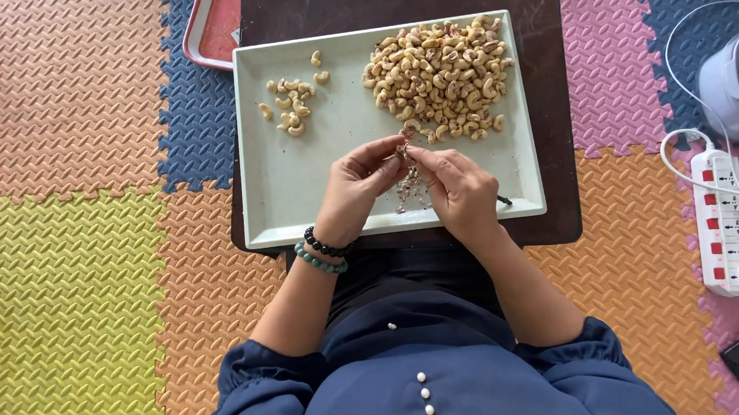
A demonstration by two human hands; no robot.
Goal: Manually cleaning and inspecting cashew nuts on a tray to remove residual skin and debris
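Peeling one cashew (402, 150), pinched between our left hand (357, 187) and right hand (458, 189) | peeled cashews (293, 105) few at 10 o'clock | unpeeled pile (438, 75) large at 1 o'clock: mostly undone

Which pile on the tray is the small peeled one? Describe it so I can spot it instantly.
Start at the pale rectangular tray on the dark low table. The small pile of cashews lies near the tray's far-left corner, well apart from both hands. It is sparse, loosely scattered and uniformly pale, whereas the big heap at far right is dense and flecked with brown skin.
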